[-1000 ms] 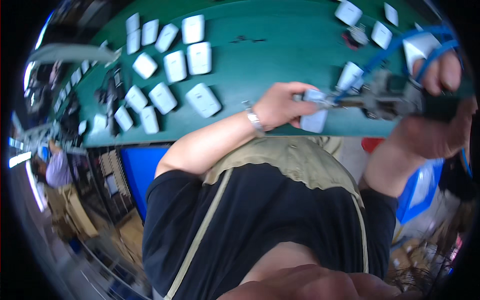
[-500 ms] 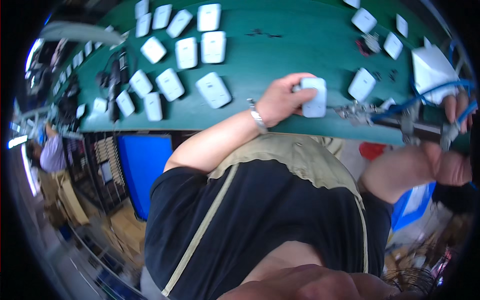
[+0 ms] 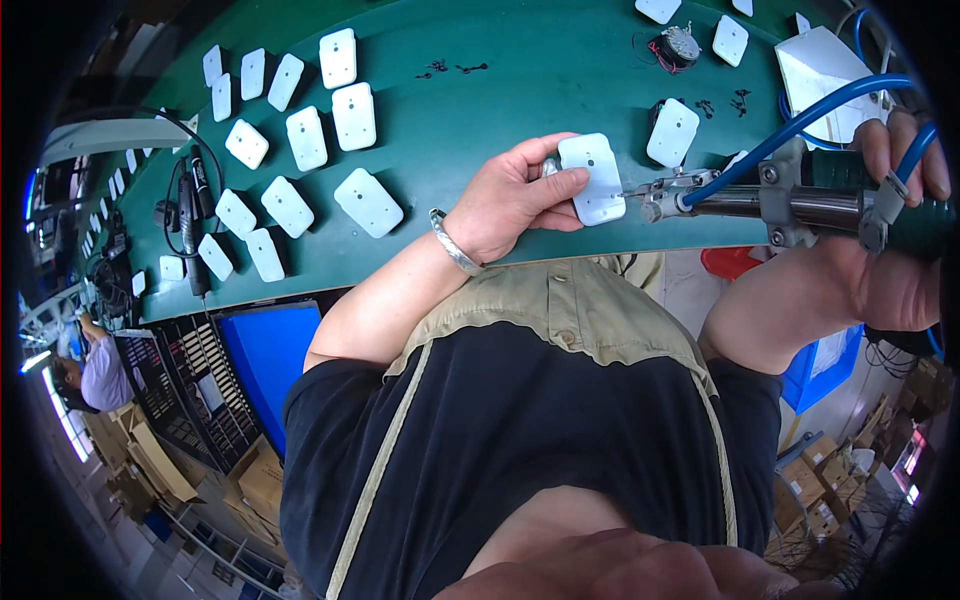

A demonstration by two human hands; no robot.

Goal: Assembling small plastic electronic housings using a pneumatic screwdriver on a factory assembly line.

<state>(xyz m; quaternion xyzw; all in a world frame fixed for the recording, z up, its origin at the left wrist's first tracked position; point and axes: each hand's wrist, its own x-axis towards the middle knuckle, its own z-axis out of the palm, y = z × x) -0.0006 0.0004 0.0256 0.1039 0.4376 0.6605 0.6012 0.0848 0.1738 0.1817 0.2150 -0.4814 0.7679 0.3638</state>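
Note:
My left hand (image 3: 510, 195) pinches a white rounded-corner plastic casing (image 3: 604, 182) by its left side, thumb on the top face and fingers beneath. The casing is held over the table's near edge and has a few small holes in its face. The thin tip of a metal-barrelled power screwdriver (image 3: 735, 203) with blue hoses lies at the casing's right edge; whether it touches cannot be made out. At the far right, my right hand (image 3: 905, 290) is wrapped round the screwdriver's dark green body, its fingers showing above and its palm below.
Several white casings (image 3: 368, 203) lie across the green table (image 3: 500, 110), mostly at left. Small black parts (image 3: 455, 68), a round wired part (image 3: 680, 46), a white sheet (image 3: 815, 75) and a black pen-shaped tool (image 3: 187, 230) lie there too. A person (image 3: 105, 370) is far left.
The view has swung, so the table's things appear further left. The held casing has tilted slightly, and the screwdriver tip is nearer its edge. Both hands keep their hold.

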